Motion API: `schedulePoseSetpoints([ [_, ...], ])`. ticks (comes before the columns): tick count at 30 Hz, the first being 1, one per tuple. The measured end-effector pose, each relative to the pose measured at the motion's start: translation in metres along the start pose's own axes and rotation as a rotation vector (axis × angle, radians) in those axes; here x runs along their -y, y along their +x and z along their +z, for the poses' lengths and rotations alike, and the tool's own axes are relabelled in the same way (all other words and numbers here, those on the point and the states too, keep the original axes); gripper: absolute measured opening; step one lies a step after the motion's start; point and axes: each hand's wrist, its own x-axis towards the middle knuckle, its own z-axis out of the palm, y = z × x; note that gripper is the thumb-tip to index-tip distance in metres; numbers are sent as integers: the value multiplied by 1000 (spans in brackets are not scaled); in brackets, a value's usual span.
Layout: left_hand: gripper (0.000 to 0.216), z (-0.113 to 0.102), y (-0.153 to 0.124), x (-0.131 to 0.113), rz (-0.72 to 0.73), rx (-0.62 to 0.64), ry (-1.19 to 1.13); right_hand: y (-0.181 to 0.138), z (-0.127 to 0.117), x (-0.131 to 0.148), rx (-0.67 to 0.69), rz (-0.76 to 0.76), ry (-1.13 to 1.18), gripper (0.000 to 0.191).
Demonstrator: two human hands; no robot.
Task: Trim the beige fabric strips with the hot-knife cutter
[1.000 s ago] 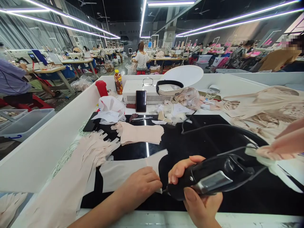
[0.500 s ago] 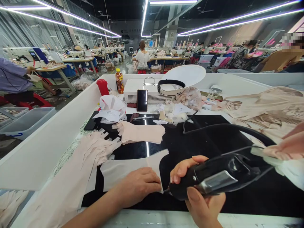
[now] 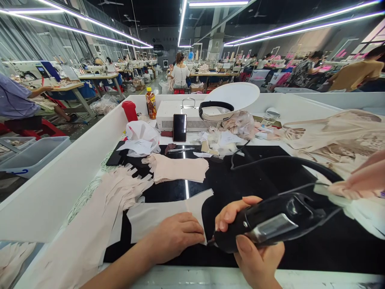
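My left hand (image 3: 176,235) lies knuckles up on a pale fabric piece (image 3: 159,214), pressing its right edge onto the black mat (image 3: 258,172). My right hand (image 3: 249,249) is wrapped around a black handheld cutting tool (image 3: 270,222), whose tip sits at the fabric's edge beside my left fingers. A thick black cable (image 3: 285,162) arcs from the tool's rear toward the table's back. At the right edge another person's hand (image 3: 361,182) touches pale material.
A stack of cut pale pieces (image 3: 177,167) and a long pile of strips (image 3: 99,212) lie to the left. Behind stand a white machine (image 3: 168,114), a phone (image 3: 179,127), a red cup (image 3: 130,111) and a bottle (image 3: 150,103). Beige garments (image 3: 339,136) heap at right. White walls (image 3: 60,176) enclose the table.
Almost nothing has changed; both my hands keep their hold at the fabric's edge. The other person's hand at the right shifted slightly.
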Motion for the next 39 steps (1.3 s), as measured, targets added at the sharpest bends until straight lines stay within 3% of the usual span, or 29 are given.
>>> schedulePoseSetpoints([
  [7,24,1,0,2,32,-20,-1,2,-2,-1,-48,6,9,40],
  [39,24,3,-1,2,35,-18,11,-3,2,-5,-20,16,-29,36],
])
